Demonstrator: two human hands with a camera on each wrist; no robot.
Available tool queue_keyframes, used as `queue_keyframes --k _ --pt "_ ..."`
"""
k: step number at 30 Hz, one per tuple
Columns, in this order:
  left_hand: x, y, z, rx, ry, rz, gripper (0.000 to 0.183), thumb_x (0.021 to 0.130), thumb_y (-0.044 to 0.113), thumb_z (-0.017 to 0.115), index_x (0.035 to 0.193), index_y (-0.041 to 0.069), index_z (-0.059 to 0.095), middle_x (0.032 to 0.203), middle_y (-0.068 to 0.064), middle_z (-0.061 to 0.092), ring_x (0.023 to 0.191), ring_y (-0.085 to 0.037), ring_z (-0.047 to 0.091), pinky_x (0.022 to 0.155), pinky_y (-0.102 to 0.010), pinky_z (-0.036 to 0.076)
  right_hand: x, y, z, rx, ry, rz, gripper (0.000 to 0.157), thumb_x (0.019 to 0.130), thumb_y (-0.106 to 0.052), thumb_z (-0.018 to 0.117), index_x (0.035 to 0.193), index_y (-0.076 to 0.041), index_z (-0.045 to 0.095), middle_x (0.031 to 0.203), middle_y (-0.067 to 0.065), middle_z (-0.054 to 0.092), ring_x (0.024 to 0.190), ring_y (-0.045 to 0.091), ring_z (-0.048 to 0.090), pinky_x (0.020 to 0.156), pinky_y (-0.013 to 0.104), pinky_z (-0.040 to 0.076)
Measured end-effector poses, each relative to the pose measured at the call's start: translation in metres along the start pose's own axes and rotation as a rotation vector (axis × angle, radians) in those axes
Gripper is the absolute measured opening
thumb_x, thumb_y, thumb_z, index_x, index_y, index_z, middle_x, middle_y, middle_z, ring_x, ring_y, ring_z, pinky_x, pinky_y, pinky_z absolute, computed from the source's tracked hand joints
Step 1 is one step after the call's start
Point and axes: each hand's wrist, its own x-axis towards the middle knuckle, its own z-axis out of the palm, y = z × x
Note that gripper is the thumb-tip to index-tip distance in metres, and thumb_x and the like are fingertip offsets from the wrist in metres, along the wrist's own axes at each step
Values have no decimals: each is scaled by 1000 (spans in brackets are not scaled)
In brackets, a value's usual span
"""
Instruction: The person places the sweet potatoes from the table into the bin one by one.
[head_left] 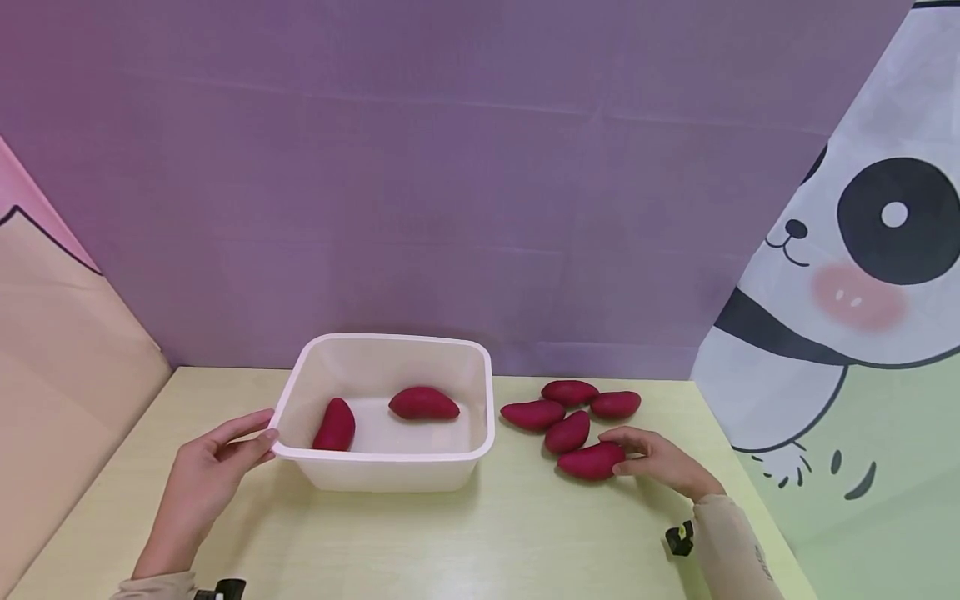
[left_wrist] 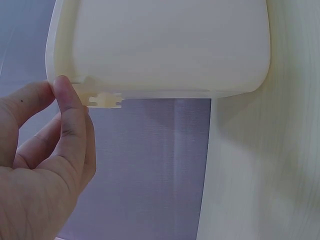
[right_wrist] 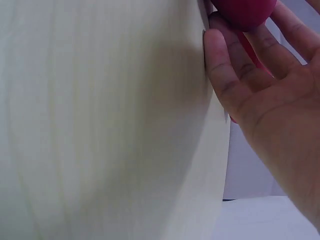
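A white plastic basin [head_left: 386, 473] stands on the table at centre left, with one sweet potato [head_left: 335, 427] at its left side and another [head_left: 424, 403] towards the right. At its front left corner, my left hand [head_left: 213, 475] pinches the rim between thumb and fingers; the left wrist view shows the fingertips on the basin's edge [left_wrist: 150, 94]. On the right, my right hand [head_left: 663, 460] grips the right end of the nearest red sweet potato [head_left: 591, 462], which lies on the table. That sweet potato [right_wrist: 247, 11] is partly cut off in the right wrist view.
Several more sweet potatoes lie close behind the gripped one, among them a small one [head_left: 567, 432] and one at the far right [head_left: 616, 405]. A purple cloth wall [head_left: 480, 183] rises behind the table [head_left: 420, 550], and a panda-printed wall [head_left: 847, 383] borders the right.
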Motion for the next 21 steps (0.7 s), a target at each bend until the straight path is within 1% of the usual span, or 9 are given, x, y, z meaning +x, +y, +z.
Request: queue_keyframes --k 9,16,21 --pt "1 1 0 2 -6 -13 48 94 25 74 134 1 63 104 15 71 85 -8 72 79 -13 56 -2 -1 1 54 -6 16 49 93 -10 71 137 4 54 132 17 56 114 30 59 94 28 55" --pt "1 0 0 6 -4 -9 48 94 25 74 134 1 63 106 16 70 86 -9 73 79 -12 56 -4 -6 2 74 -1 7 45 94 -11 70 135 3 56 132 19 55 116 33 58 95 29 55" --pt "1 -1 0 -19 -8 -15 47 94 24 74 134 0 63 105 13 72 85 -7 72 80 -13 57 -4 -10 3 68 30 -1 45 94 -11 70 135 3 56 132 15 57 117 33 58 95 30 54"
